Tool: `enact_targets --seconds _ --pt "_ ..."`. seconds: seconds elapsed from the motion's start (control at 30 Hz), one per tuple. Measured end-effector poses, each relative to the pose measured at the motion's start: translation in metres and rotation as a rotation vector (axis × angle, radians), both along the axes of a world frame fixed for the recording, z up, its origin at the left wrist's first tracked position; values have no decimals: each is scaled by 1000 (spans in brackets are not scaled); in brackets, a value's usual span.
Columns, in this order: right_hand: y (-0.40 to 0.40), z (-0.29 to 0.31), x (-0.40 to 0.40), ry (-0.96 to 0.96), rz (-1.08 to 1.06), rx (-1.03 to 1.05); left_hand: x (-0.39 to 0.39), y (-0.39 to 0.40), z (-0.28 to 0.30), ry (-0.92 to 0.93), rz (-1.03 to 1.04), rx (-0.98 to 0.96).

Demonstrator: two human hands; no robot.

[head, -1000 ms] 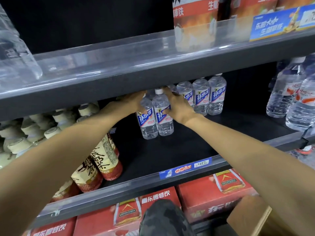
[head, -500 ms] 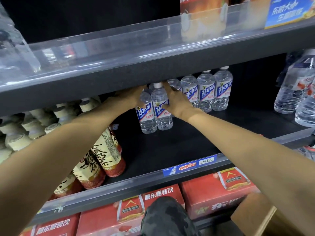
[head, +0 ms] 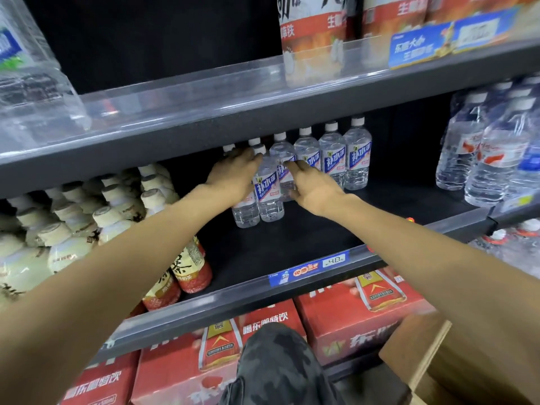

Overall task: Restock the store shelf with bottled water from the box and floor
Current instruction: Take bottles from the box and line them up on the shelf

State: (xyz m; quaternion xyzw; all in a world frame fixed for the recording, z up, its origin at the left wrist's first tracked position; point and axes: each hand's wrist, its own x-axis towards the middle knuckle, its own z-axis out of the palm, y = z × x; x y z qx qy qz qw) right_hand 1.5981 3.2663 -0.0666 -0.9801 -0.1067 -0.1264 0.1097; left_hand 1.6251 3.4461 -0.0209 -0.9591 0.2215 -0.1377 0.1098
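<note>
Presently on the dark middle shelf (head: pixel 292 238), toward its back edge: a row of small water bottles (head: pixel 331 159) with white caps and blue labels, upright, touching side by side. Two more bottles of the same kind stand just in front of the row's left end, the front pair (head: pixel 267 194) touching each other.

Left hand (head: pixel 233 176): laid over the left bottle of the front pair, fingers straight and close together, tips reaching the caps behind; whether the thumb curls round the bottle cannot be told.

Right hand (head: pixel 312 188): just right of the front pair, fingers extended and slightly spread, fingertips (head: pixel 292 166) touching a bottle in the back row; nothing pinched.

Left part of the same shelf: cream-capped tea bottles (head: pixel 117 211), tilted, with red-based ones at the front edge.

Right end: larger water bottles (head: pixel 493 153), red marks on the labels.

Front edge: blue price tag (head: pixel 309 268).

Upper shelf (head: pixel 263 112): clear plastic lip, large jug (head: pixel 32 74) at its left corner, orange-labelled bottle (head: pixel 312 33) right of centre.

Below: red cartons (head: pixel 359 317); a camouflage-clad knee (head: pixel 277 366); cardboard box (head: pixel 423 361) at lower right
</note>
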Motion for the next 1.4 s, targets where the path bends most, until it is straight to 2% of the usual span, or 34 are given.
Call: enact_targets --seconds 0.17,0.4,0.5,0.63,0.77,1.1,1.4 --pt "-41 -1 -44 -81 -20 -54 -29 -41 -8 -40 -124 24" --pt "-129 -1 -116 -142 -188 -182 -67 -122 -14 -72 -368 -29" --pt "-168 1 -151 -159 -277 -161 -85 -161 -14 -77 -475 -76" --pt "-214 -9 -201 -135 -379 -157 -113 -211 -20 -39 -596 -135" --pt "-247 -37 -250 -71 -485 -161 -143 -255 -41 -3 -700 -106" --pt "-277 -137 -330 201 -631 -81 -202 -320 -138 159 -880 -12" --pt "-271 -228 -336 429 -543 -73 -225 -317 -260 443 -873 176"
